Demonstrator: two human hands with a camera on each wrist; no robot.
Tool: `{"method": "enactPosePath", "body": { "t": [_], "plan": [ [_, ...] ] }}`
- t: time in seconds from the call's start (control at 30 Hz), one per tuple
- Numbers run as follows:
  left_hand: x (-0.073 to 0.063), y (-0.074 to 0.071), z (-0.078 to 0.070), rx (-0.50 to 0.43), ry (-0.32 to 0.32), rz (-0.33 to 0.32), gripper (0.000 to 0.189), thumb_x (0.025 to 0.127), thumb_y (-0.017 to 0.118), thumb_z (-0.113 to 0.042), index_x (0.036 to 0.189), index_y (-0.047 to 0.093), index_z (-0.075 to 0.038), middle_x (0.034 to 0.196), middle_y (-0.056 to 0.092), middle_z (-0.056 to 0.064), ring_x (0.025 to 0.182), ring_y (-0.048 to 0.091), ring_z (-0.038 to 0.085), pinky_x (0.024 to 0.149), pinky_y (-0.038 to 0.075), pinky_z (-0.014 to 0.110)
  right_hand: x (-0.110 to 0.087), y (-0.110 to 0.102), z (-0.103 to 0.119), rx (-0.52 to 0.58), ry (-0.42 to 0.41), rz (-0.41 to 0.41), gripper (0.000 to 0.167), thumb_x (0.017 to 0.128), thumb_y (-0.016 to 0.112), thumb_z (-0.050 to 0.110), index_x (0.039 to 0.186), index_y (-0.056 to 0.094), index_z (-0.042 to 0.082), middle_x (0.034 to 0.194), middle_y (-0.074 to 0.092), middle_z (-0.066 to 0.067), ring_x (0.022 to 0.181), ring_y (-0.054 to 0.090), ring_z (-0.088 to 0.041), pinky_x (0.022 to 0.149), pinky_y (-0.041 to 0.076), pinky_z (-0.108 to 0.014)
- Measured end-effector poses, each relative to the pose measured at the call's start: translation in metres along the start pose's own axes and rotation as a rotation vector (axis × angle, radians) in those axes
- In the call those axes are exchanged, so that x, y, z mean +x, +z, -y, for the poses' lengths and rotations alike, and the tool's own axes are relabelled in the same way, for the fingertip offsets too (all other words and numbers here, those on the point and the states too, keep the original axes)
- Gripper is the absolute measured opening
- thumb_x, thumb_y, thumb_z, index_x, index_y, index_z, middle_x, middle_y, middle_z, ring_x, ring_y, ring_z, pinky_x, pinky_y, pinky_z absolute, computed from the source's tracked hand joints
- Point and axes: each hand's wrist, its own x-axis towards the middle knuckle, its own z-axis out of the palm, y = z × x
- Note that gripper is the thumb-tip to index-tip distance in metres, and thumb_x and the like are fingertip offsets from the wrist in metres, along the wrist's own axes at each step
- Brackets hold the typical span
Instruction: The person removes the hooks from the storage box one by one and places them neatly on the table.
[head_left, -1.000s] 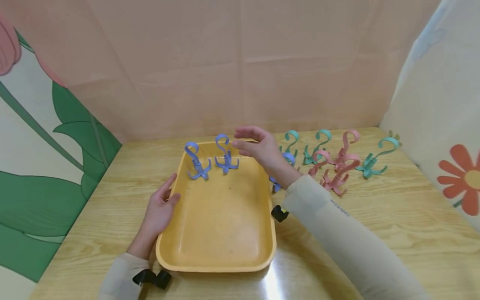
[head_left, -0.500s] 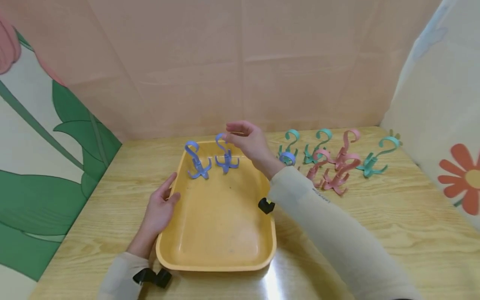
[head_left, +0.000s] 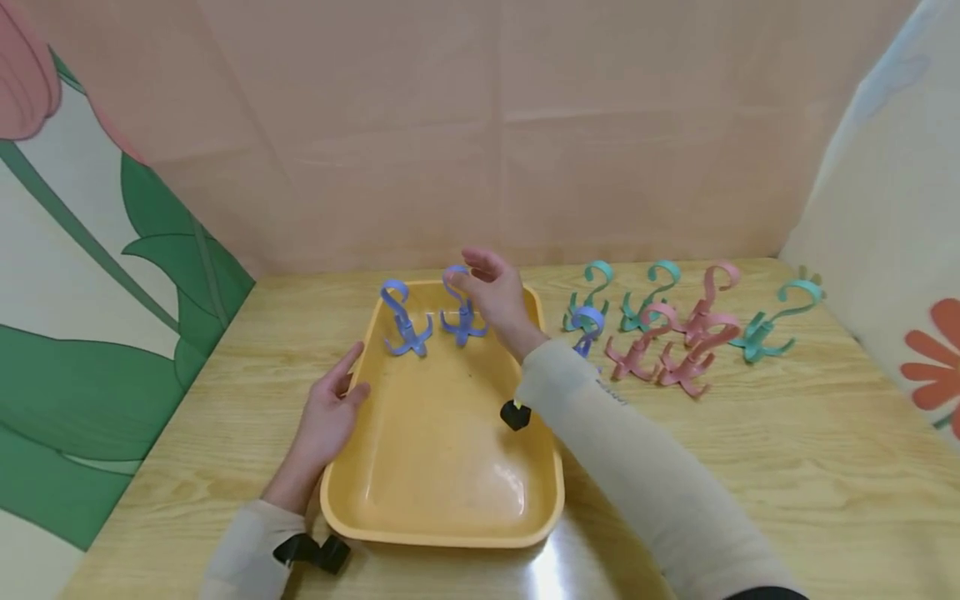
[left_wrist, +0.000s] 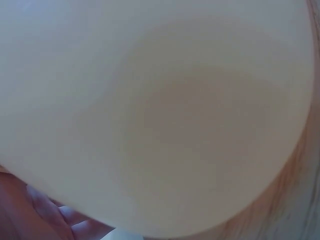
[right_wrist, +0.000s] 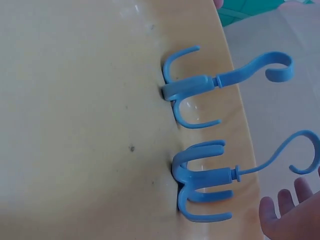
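My left hand (head_left: 330,421) holds the left rim of a yellow plastic tray (head_left: 442,540), thumb over the edge. Two blue multi-prong hanging hooks stand inside at the back: a left hook (head_left: 407,333) and a right hook (head_left: 462,325). Beside the right one's curled top is my right hand (head_left: 495,292), fingers loosely extended; whether the thumb touches the curl cannot be told. In the right wrist view these fingers (right_wrist: 286,202) lie apart below the hook's curl, with the other blue hook (right_wrist: 192,86) above. The tray wall (left_wrist: 190,150) fills the left wrist view.
Right of the tray, several similar hooks stand on the wooden table (head_left: 750,467): green hooks (head_left: 757,337), pink hooks (head_left: 684,371) and a blue hook (head_left: 588,325), partly behind the right forearm. A pink backdrop (head_left: 375,150) rises behind, with patterned panels at both sides.
My right hand has moved left to the curl of the right-hand blue hook in the tray. The left hand stays on the rim. The head view has shifted slightly.
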Motion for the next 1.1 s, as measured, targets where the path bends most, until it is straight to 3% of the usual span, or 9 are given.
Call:
{"method": "enactPosePath", "body": {
  "t": [0.37,0.63,0.87,1.1],
  "plan": [
    [-0.001,0.001,-0.003,-0.004,-0.007,-0.006,0.058,0.103,0.049,-0.003,0.157,0.035,-0.015,0.126,0.061,0.031,0.093,0.069,0.037,0.072,0.061,0.035,0.002,-0.004,-0.008,-0.035,0.007,0.106,0.061,0.090,0.078,0.019,0.145,0.054,0.014,0.146,0.052,-0.002,0.135,0.046,-0.024,0.110,0.041,-0.034],
    [-0.004,0.001,-0.001,-0.008,-0.009,-0.006,0.058,0.103,0.049,-0.003,0.158,0.034,-0.016,0.127,0.060,0.032,0.092,0.070,0.037,0.072,0.061,0.037,0.002,-0.006,-0.017,0.033,0.047,0.167,0.063,0.089,0.079,0.013,0.146,0.053,0.012,0.147,0.052,-0.006,0.131,0.052,-0.031,0.106,0.046,-0.037],
    [-0.003,0.002,-0.002,-0.004,-0.023,-0.005,0.059,0.102,0.049,-0.003,0.158,0.034,-0.018,0.129,0.060,0.030,0.094,0.070,0.037,0.073,0.061,0.037,0.005,-0.004,-0.019,0.010,0.050,0.159,0.055,0.089,0.078,0.010,0.140,0.059,0.010,0.124,0.066,-0.008,0.115,0.063,-0.025,0.099,0.051,-0.036],
    [-0.002,0.001,-0.002,-0.001,-0.031,-0.006,0.058,0.103,0.048,-0.004,0.158,0.034,-0.017,0.130,0.059,0.030,0.096,0.069,0.037,0.074,0.061,0.036,0.004,-0.005,-0.019,-0.004,0.052,0.159,0.031,0.089,0.078,0.011,0.118,0.069,0.006,0.109,0.071,-0.008,0.102,0.067,-0.023,0.097,0.052,-0.041]
  ]
}}
